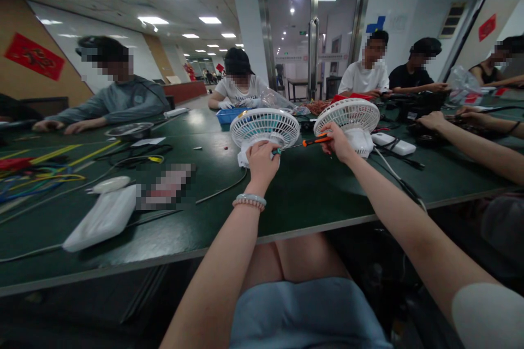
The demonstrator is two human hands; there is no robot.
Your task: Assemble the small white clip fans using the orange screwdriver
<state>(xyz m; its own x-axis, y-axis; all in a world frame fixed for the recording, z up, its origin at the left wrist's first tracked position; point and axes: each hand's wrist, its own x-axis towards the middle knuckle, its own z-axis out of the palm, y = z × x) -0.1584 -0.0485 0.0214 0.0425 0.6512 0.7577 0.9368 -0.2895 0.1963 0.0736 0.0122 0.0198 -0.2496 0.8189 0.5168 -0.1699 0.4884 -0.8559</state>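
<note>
My left hand point(264, 162) is closed in front of a white fan point(265, 126), gripping a small teal-ended piece point(277, 151) at the fingertips. My right hand point(336, 143) holds an orange-and-black screwdriver point(314, 140) sideways, its front end toward my left hand. A thin metal shaft point(291, 147) spans the space between the two hands; I cannot tell whether it joins the teal piece. Just behind my right hand stands a second white fan point(347, 117), its round grille tilted upward. Whether either hand also touches its fan is unclear.
On the green table point(229, 212) to the left lie a white power strip point(104, 218), coloured cables point(36, 182) and a metal bowl point(130, 131). A white box-shaped adapter point(393, 144) with cords sits right. A blue bin point(229, 114) stands behind the fans. Co-workers sit around; one's arms point(470, 136) reach in from the right.
</note>
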